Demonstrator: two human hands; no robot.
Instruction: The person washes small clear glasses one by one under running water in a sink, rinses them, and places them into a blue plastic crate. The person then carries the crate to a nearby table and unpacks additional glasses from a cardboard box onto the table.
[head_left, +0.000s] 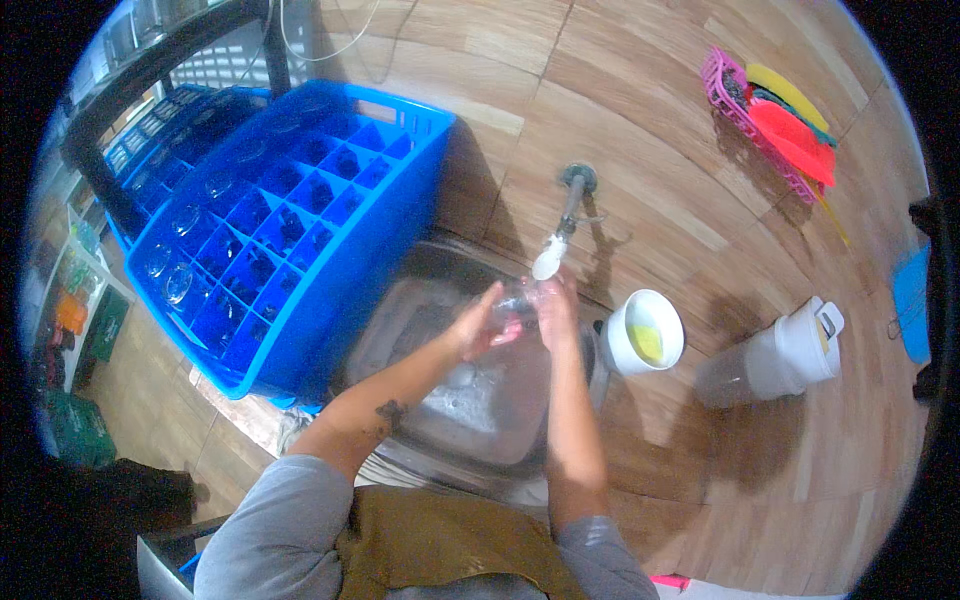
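Observation:
A clear drinking glass (517, 298), blurred, is held between my two hands just below a tap's white spout (550, 259). My left hand (484, 324) curves around its left side, with the thumb above and the fingers below. My right hand (555, 304) grips the other side, right under the spout. Both hands are over a grey sink basin (517, 442), whose bottom looks wet and shiny. Whether water is running cannot be made out.
Left of the sink stands a blue divided crate (352, 292) with glasses in several compartments; a second blue crate (120, 161) is behind it. On the right are a white tub (616, 341) with a yellow-green sponge (646, 343), a white lidded container (799, 352) and a pink basket (724, 97).

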